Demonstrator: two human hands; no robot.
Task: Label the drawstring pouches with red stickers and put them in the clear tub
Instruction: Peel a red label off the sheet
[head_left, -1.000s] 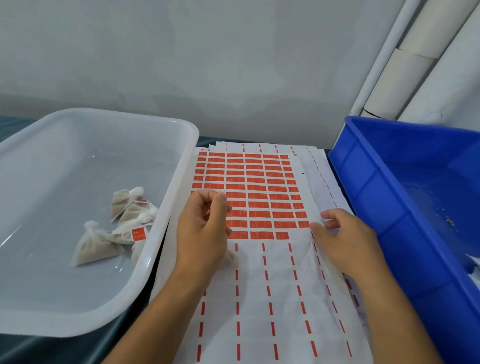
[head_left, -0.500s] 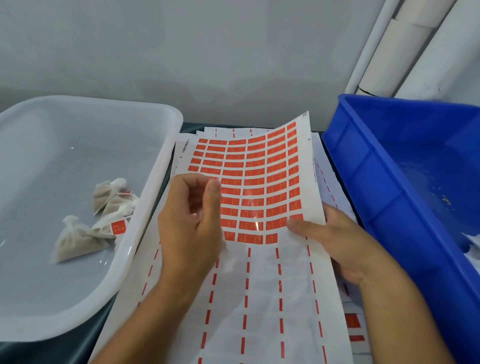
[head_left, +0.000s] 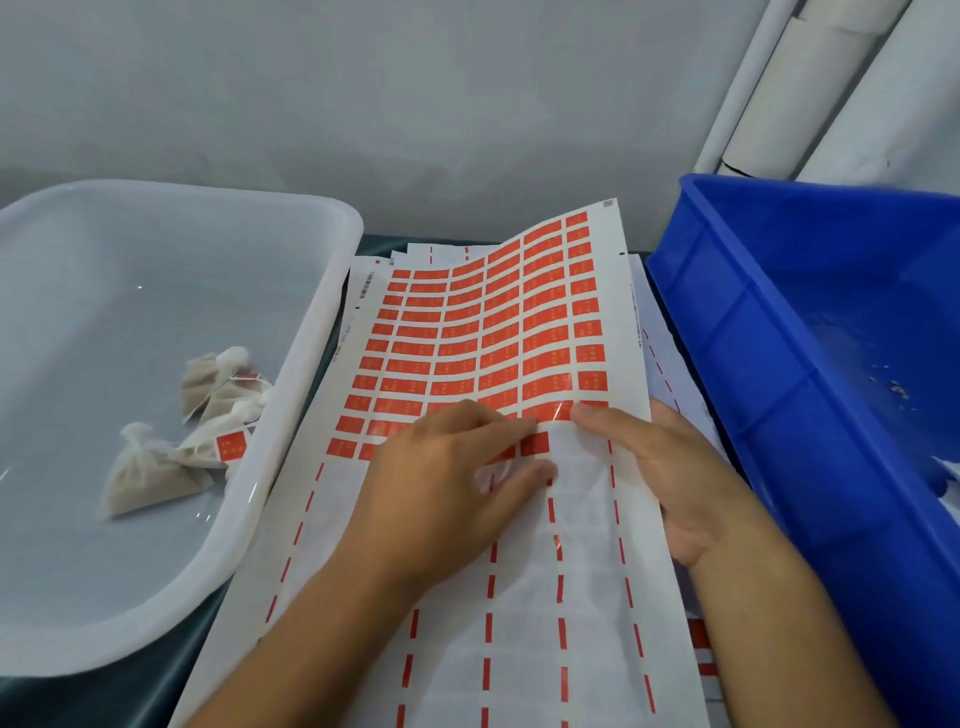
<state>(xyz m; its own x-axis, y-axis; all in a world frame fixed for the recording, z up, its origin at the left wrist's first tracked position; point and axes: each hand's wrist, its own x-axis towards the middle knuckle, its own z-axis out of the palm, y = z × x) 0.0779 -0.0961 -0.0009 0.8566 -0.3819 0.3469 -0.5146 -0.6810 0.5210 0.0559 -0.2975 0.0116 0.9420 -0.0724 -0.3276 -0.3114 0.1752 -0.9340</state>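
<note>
A sheet of red stickers (head_left: 483, 332) lies on a stack of used backing sheets between two bins. My right hand (head_left: 675, 478) holds the sheet's right edge, thumb on top and fingers underneath, and that side curls up off the stack. My left hand (head_left: 447, 493) rests on the sheet, its forefinger and thumb pinching at a red sticker (head_left: 535, 444) in the lowest, partly used row. The clear tub (head_left: 291, 415) on the left holds several beige drawstring pouches (head_left: 156, 467); one shows a red sticker (head_left: 231, 447). No pouch shows in either hand.
A blue crate (head_left: 779, 364) stands close on the right, with something white at its lower right edge. White pipes (head_left: 779, 104) run up the wall behind it. More backing sheets (head_left: 701, 649) stick out under my right wrist.
The right hand has lifted the sheet's right edge off the stack. The left hand has dropped onto the sheet and reached to the last sticker row.
</note>
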